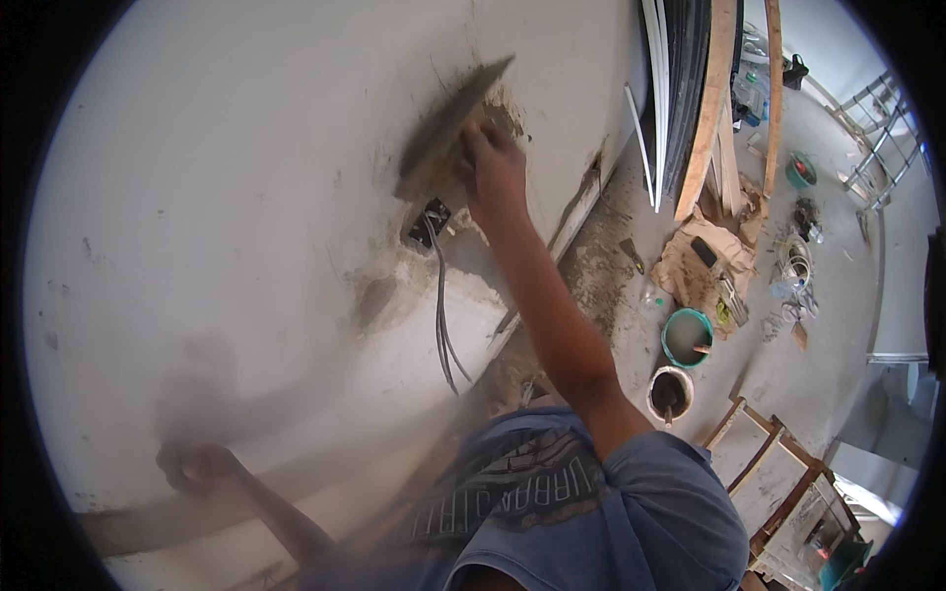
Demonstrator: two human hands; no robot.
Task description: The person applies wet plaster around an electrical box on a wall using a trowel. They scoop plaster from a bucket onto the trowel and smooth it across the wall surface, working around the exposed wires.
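Plastering trowel: grey-brown blade; long axis diagonal, lower left to upper right. Right hand clasps it; left hand blurred, grip indeterminate.

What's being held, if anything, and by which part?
Right hand: a plastering trowel, held from the back, apparently by its handle, which is mostly hidden. Left hand: blurred, nothing visible in it.
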